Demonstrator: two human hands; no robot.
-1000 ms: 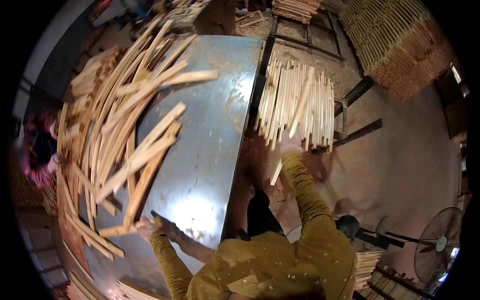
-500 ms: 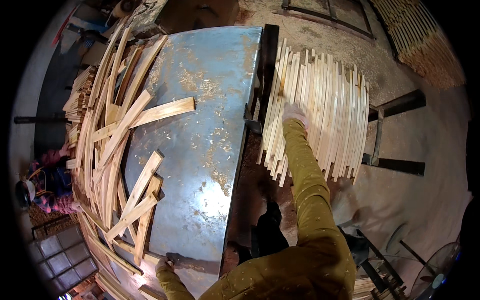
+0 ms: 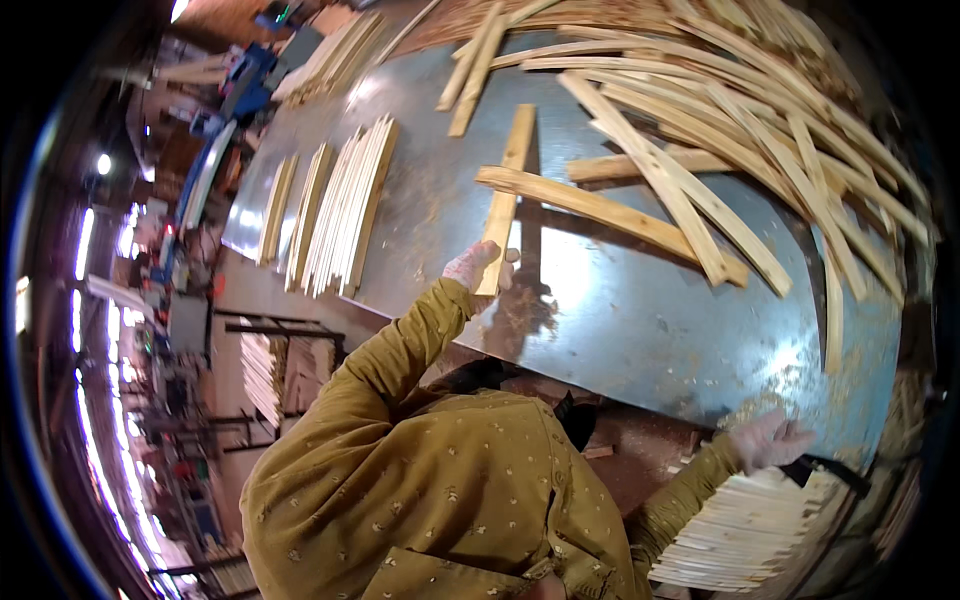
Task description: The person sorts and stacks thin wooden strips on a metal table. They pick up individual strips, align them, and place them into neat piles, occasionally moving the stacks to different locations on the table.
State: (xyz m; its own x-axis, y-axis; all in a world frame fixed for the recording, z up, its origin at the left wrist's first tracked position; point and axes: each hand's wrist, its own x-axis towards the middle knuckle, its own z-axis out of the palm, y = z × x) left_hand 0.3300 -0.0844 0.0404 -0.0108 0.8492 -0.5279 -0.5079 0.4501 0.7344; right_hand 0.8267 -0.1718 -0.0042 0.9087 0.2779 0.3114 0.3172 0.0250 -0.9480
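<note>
My left hand (image 3: 476, 266) is closed round the near end of a flat wooden strip (image 3: 510, 160), which points away from me above the metal tabletop. A second wooden strip (image 3: 610, 212) crosses over it at an angle. On the right, my right hand (image 3: 770, 440) is by the table's near edge, its fingers stretched out and nothing held. Just below that hand lies a row of pale wooden strips (image 3: 745, 530). My left fingertips are partly hidden by the strip they hold.
The metal table (image 3: 430, 200) carries a tangled pile of long wooden strips (image 3: 740, 130) at the far right. Stacked strips (image 3: 350, 205) stand in bundles on its left part. A metal rack (image 3: 275, 325) with more wood stands on the floor at left. Sawdust (image 3: 520, 312) lies on the tabletop.
My view has swung left. My left hand, earlier at the table edge, now grips a wooden strip. My right hand has come off the pale strips to the table's near edge.
</note>
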